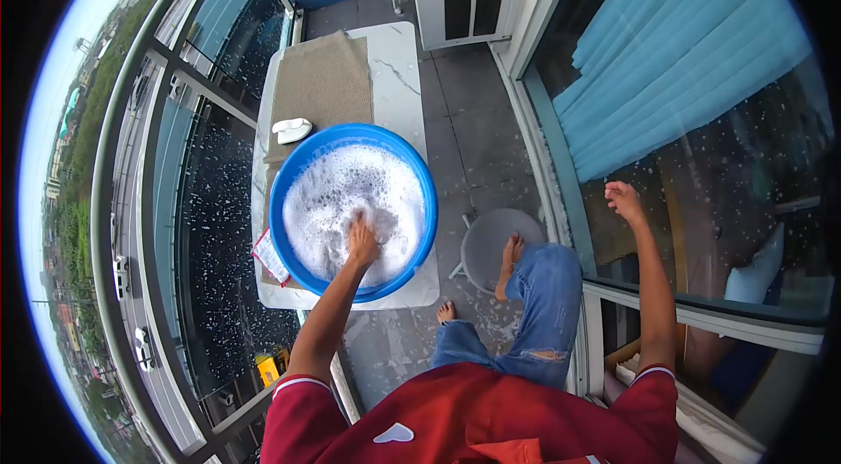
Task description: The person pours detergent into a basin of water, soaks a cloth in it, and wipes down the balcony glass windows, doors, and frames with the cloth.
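Tub (430, 201): blue, round, full of white suds (342, 179). Left hand (363, 240) in suds, grip: can't tell. Right hand (624, 200) raised, fingers loosely curled.

- Left hand (363, 242) dips into suds (350, 179) in blue basin (277, 212) on table (399, 70)
- Right hand (623, 201) raised near glass (701, 223)
- Small white item (291, 130) on brown mat (324, 83)

Readable text: none | white packet (272, 257) by blue basin (432, 201): marks illegible (red edging, though)
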A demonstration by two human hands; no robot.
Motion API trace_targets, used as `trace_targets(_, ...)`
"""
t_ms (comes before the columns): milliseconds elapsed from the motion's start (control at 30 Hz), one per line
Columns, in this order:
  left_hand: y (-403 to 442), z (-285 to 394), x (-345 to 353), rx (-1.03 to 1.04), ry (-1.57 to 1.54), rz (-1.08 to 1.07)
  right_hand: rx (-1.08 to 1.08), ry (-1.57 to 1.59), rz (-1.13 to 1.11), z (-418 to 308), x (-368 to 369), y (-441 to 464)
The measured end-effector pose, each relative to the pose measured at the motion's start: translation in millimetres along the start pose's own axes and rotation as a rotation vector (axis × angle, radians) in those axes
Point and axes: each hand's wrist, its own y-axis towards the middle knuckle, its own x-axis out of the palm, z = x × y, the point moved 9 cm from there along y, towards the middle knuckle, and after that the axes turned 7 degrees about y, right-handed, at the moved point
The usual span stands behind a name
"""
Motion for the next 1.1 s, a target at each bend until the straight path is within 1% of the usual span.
trace_targets(33, 2, -10, 20, 0.003, 0.002, -0.026, -0.072, 0.001, -0.029, -12, 14, 9)
trace_targets(67, 6, -11, 49, 0.119, -0.213, -0.17, -0.046, -0.001, -0.047, -12, 28, 16)
trace_targets(100, 11, -4, 69, 0.229, -0.429, -0.3, -0.083, -0.055, -0.108, -26, 42, 26)
trace_targets(133, 18, -3, 62, 0.226, -0.428, -0.31, -0.129, -0.109, -0.169, -40, 53, 36)
trace_targets(167, 16, 0, 68, 0.29, -0.306, -0.466, -0.129, -0.11, -0.18, -50, 58, 46)
trace_targets(200, 14, 3, 70, 0.351, -0.184, -0.62, -0.102, -0.157, -0.293, -57, 69, 56)
trace_targets(233, 9, -1, 80, 0.26, -0.189, -0.716, -0.075, -0.212, -0.414, -56, 81, 72)
trace_targets(267, 4, -4, 85, 0.166, -0.187, -0.806, -0.083, -0.226, -0.439, -60, 86, 87)
trace_targets(333, -8, -9, 72, -0.079, -0.335, -0.764, -0.265, -0.325, -0.348, -88, 68, 131)
trace_targets(367, -7, -8, 58, -0.076, -0.361, -0.712, -0.257, -0.257, -0.282, -109, 54, 139)
trace_targets(400, -13, -9, 65, -0.078, -0.309, -0.801, -0.243, -0.184, -0.213, -124, 42, 137)
trace_targets(433, -18, -3, 74, -0.075, -0.267, -0.889, -0.132, -0.112, -0.264, -139, 33, 127)
trace_targets(467, -8, -2, 68, -0.09, -0.283, -0.884, -0.029, -0.037, -0.308, -159, 26, 117)
trace_targets(533, -22, -9, 63, -0.227, -0.212, -0.961, 0.035, 0.087, -0.316, -173, 14, 99)
trace_targets(567, -29, -5, 63, -0.238, -0.23, -0.967, -0.02, -0.016, -0.373, -178, 12, 90)
trace_targets(600, -29, 0, 66, -0.147, -0.253, -0.977, -0.086, -0.111, -0.422, -180, 12, 83)
trace_targets(633, -28, 4, 72, -0.053, -0.27, -0.981, -0.145, -0.104, -0.445, -170, 12, 81)
trace_targets(667, -32, 2, 81, -0.106, -0.361, -0.95, -0.055, -0.14, -0.451, -168, 10, 73)
trace_targets(700, -41, 3, 95, -0.155, -0.448, -0.92, -0.051, -0.218, -0.452, -166, 9, 68)
trace_targets(733, -53, 8, 125, -0.2, -0.327, -1.027, -0.06, -0.193, -0.475, -157, 10, 66)
trace_targets(767, -44, 6, 114, -0.203, -0.329, -1.018, -0.069, -0.194, -0.471, -155, 8, 63)
trace_targets(833, -25, 1, 60, -0.107, -0.271, -1.065, -0.037, -0.167, -0.499, -150, 10, 55)
trace_targets(867, -20, 1, 43, -0.119, -0.316, -1.199, -0.041, -0.158, -0.488, -146, 8, 53)
trace_targets(900, -22, 7, 42, -0.111, -0.306, -1.187, -0.065, -0.174, -0.509, -141, 8, 50)
trace_targets(933, 5, -11, 26, -0.299, -0.144, -0.54, -0.099, -0.19, -0.527, -145, 8, 54)
trace_targets(967, 13, -23, -24, -0.452, 0.011, 0.113, -0.109, -0.185, -0.51, -155, 3, 56)
trace_targets(1000, 22, -26, -54, -0.534, -0.053, 0.413, -0.155, -0.202, -0.499, -176, -2, 51)
trace_targets(1033, 42, -30, -62, -0.525, -0.061, 0.419, -0.195, -0.22, -0.492, -198, -8, 43)
trace_targets(1067, 30, -70, -29, -1.037, -0.734, 0.388, -0.146, -0.27, -0.503, -218, -14, 38)
trace_targets(1100, 19, -63, 8, -1.508, -1.435, 0.293, -0.145, -0.269, -0.492, -227, -21, 31)
